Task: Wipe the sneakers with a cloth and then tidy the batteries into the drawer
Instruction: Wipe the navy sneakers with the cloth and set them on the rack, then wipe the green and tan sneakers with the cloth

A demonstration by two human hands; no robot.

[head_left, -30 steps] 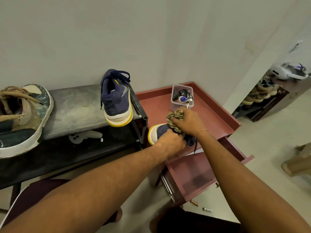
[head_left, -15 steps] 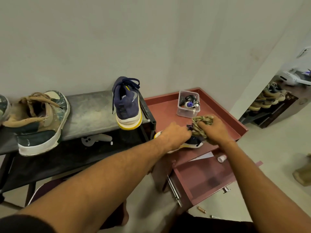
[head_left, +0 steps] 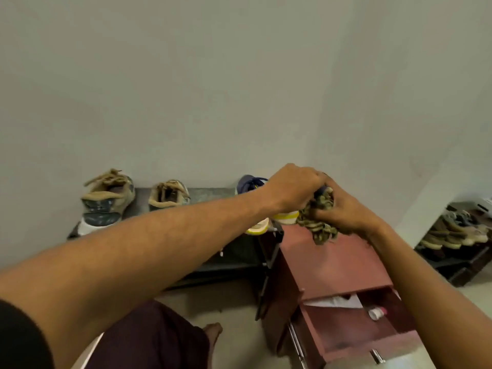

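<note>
— Nearest?
— Open drawer [head_left: 354,339], five o'clock.
— The hands?
— Beyond it, the right hand [head_left: 343,209] clenches a camouflage cloth [head_left: 318,225] against the navy sneaker [head_left: 286,218]. At its nine o'clock, the left hand [head_left: 292,189] grasps that sneaker from above.
— Farther?
— Tan sneakers [head_left: 107,198], ten o'clock.

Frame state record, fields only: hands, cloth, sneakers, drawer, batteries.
left hand: grips navy sneaker, mostly hidden by the hands
right hand: holds camo cloth against that sneaker
bench: second navy sneaker, tan sneaker, second tan sneaker
drawer: open; paper and small tube inside
batteries: none visible in this view
</note>
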